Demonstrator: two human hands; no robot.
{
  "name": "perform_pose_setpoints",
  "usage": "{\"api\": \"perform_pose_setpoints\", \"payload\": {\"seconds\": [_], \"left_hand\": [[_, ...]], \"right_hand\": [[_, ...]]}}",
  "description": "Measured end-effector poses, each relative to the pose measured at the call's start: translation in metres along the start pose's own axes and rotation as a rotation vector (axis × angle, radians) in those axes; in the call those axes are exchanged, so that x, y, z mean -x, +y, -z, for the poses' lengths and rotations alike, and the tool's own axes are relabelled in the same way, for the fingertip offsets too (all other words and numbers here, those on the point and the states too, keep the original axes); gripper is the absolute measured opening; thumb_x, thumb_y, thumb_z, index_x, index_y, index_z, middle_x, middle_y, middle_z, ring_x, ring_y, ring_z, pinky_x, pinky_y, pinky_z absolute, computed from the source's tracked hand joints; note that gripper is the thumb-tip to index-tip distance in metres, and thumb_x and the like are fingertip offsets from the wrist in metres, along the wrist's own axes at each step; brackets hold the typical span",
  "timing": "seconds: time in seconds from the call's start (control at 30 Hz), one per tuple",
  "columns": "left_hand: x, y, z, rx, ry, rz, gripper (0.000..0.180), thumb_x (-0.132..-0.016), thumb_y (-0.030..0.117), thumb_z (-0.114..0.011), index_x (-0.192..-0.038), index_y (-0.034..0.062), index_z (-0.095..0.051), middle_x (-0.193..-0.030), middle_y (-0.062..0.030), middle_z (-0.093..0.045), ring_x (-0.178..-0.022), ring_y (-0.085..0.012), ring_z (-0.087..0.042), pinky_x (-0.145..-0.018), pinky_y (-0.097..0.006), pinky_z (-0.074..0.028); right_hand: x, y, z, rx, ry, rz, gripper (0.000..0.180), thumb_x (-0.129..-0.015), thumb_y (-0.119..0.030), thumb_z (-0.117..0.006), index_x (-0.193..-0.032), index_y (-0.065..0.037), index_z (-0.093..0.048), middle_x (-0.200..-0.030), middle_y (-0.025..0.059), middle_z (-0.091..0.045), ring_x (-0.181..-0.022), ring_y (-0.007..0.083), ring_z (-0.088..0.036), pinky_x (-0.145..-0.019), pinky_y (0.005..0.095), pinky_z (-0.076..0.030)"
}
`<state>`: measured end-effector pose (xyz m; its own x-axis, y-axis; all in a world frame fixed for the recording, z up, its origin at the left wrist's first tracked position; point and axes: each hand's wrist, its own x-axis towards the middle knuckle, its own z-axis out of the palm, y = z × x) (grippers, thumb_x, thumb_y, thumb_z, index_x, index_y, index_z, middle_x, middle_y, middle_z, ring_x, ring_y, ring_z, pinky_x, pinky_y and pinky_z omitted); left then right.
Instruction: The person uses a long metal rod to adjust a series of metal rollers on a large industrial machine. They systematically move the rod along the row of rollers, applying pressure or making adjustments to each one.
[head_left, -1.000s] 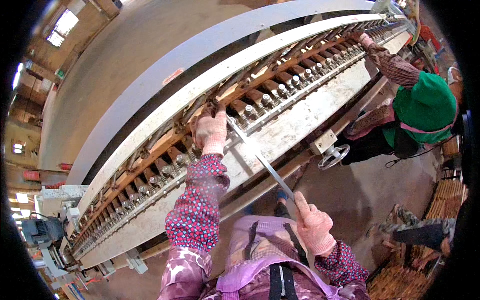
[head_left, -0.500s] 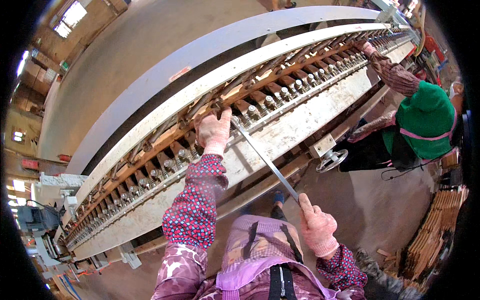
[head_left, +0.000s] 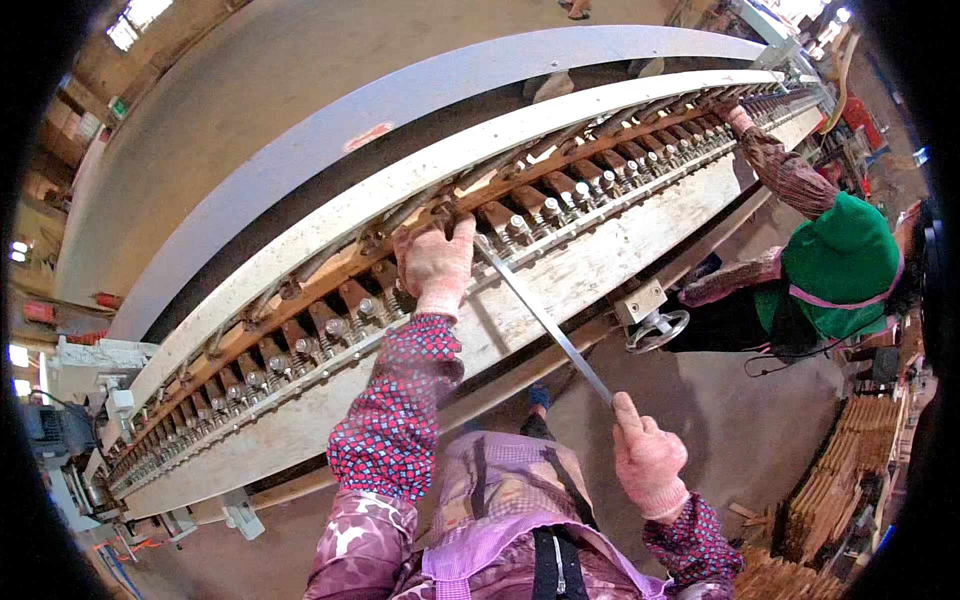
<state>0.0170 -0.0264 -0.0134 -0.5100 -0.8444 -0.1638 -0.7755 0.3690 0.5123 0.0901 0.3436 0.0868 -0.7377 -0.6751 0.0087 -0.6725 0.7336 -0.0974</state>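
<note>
The long, flat silver metal bar (head_left: 550, 325) is clasped in the pink-gloved right hand (head_left: 650, 455), now slightly nearer the grey round handwheel (head_left: 658, 330) than a second ago. Its far end remains beside the pink-gloved left hand (head_left: 437, 262), set on a brown wooden strip (head_left: 345, 266); whether those fingers grip is hard to tell. Spring-fitted metal bolts (head_left: 551, 205) flank that hand along a scuffed white worktop (head_left: 590, 265). Brown floor (head_left: 740, 410) spreads right of the right hand.

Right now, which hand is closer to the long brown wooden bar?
Left. The left hand is at the wooden bar; the right hand is farther back, holding the long silver metal rod.
</note>
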Motion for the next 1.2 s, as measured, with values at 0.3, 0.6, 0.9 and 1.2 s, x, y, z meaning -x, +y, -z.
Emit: {"api": "perform_pose_setpoints", "payload": {"seconds": [0.3, 0.6, 0.9, 1.2], "left_hand": [[-0.008, 0.007, 0.015, -0.076, -0.107, 0.091, 0.055, -0.087, 0.062, -0.052, -0.124, 0.0244, -0.068, -0.125, -0.0118, -0.068, -0.115, -0.0339, -0.064, -0.105, -0.043, -0.044], [-0.007, 0.006, 0.014, -0.086, -0.103, 0.050, 0.061, -0.089, 0.066, -0.049, -0.125, 0.0198, -0.067, -0.117, -0.0157, -0.070, -0.110, -0.0336, -0.067, -0.096, -0.042, -0.050], [-0.022, -0.005, -0.015, 0.309, 0.100, 0.054, 0.078, -0.085, 0.078, -0.051, -0.125, 0.0124, -0.067, -0.115, -0.0163, -0.070, -0.107, -0.0309, -0.068, -0.095, -0.045, -0.052], [-0.002, -0.008, 0.009, 0.051, -0.018, -0.074, 0.060, -0.087, 0.065, -0.053, -0.103, 0.0110, -0.075, -0.107, -0.0166, -0.072, -0.109, -0.0308, -0.065, -0.115, -0.040, -0.031]], "right_hand": [[0.021, -0.026, -0.052, -0.140, 0.038, -0.081, 0.055, -0.086, -0.015, -0.065, -0.140, -0.018, -0.056, -0.074, 0.0099, -0.060, -0.057, 0.0310, -0.061, -0.051, 0.0424, -0.048], [0.011, -0.016, -0.022, 0.050, 0.040, -0.017, 0.051, -0.088, -0.019, -0.067, -0.138, -0.018, -0.058, -0.072, 0.0087, -0.059, -0.053, 0.0291, -0.059, -0.049, 0.0415, -0.046], [-0.006, -0.009, -0.021, 0.014, 0.115, 0.029, 0.051, -0.086, -0.017, -0.068, -0.137, -0.018, -0.059, -0.072, 0.0075, -0.059, -0.053, 0.0277, -0.058, -0.049, 0.0400, -0.047], [0.017, -0.014, 0.009, -0.251, -0.054, -0.060, 0.051, -0.089, -0.013, -0.064, -0.139, -0.018, -0.056, -0.084, 0.0130, -0.064, -0.070, 0.0327, -0.066, -0.061, 0.0417, -0.053]]}}
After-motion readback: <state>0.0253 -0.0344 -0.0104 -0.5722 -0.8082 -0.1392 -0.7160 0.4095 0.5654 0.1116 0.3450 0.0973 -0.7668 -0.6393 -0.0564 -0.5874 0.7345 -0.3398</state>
